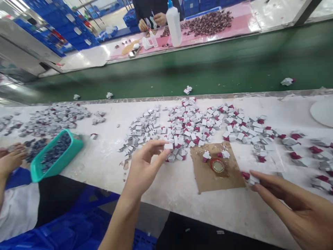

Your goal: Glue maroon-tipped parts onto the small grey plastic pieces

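My left hand (145,163) pinches a small grey-white part (169,146) between thumb and fingertips, at the front edge of a pile of white and dark-red parts (189,125). Held between the thumb and index finger of my right hand (291,201) is a grey and dark-red part (253,179), beside the right edge of a brown cardboard square (208,182). On the cardboard sits a round red-rimmed piece (217,166) with a pale centre, in a wet patch. Two white and dark-red parts (206,155) lie behind it.
A teal bin (75,147) of dark parts stands at the left, near another person's hands (13,158). Grey parts (54,118) lie behind it. Beyond the green belt (234,62), a person's hands (153,21) work near a white bottle (174,26). More parts lie at far right.
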